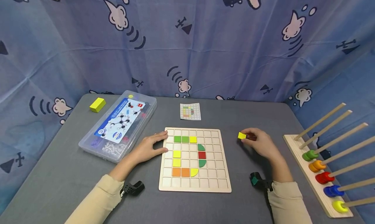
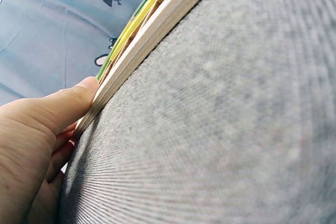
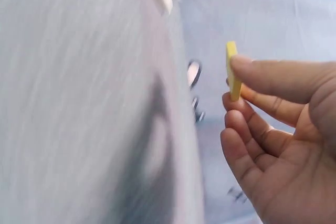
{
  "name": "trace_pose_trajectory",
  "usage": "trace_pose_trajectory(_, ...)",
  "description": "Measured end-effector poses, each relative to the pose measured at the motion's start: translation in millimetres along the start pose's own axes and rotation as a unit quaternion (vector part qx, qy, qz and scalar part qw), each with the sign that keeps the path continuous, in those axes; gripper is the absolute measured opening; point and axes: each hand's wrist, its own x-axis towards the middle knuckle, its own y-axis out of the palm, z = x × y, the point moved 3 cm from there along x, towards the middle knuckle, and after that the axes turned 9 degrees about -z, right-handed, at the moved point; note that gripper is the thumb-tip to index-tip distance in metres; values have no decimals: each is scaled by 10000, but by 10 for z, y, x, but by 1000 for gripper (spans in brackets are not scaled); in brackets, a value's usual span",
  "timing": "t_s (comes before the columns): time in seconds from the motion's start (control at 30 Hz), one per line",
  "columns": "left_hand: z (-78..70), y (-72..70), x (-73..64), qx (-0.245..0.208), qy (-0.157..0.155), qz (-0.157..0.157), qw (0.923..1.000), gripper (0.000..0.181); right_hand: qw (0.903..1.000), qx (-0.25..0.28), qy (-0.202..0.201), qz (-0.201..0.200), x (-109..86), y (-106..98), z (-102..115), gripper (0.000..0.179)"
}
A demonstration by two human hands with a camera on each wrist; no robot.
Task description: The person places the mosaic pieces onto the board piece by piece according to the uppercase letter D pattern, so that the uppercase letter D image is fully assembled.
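Note:
My left hand (image 1: 148, 148) touches the left edge of a wooden grid board (image 1: 194, 189), its thumb (image 2: 79, 95) against the side. Green, yellow, orange and red tiles lie in some of the board's squares, several square and others quarter-round. To the right of the board, above the table, my right hand (image 1: 260, 144) pinches a thin yellow square tile (image 3: 232, 72) between thumb and fingers. A small card (image 1: 190, 111) printed with a coloured grid pattern lies behind the board.
A clear plastic case (image 1: 120, 123) with a molecule label stands left of the board, with a yellow block (image 1: 97, 105) behind it. Along the right side, a wooden peg rack (image 1: 319, 175) carries coloured rings on tall rods. A patterned blue curtain (image 1: 187, 45) hangs behind the grey table.

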Motion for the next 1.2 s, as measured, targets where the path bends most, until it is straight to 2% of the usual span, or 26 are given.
trace_pose_trajectory(0.27,2,6,6,3,37,13,10000,59,9976,407,-534,147,61,102,588,33)
trace_pose_trajectory(0.47,11,7,-8,12,39,10,10000,59,9903,473,-1188,539,120,376,1038,29)
trace_pose_trajectory(0.7,18,7,-1,-44,4,-6,10000,59,9786,354,-1719,1070,182,711,1458,27)
trace_pose_trajectory(0.9,-8,5,0,-36,-80,19,10000,58,9660,-163,-2058,1556,207,1029,1667,25)
trace_pose_trajectory(1.2,-25,-11,3,-12,-71,37,10000,57,9515,-633,-2273,1973,261,1328,1768,23)
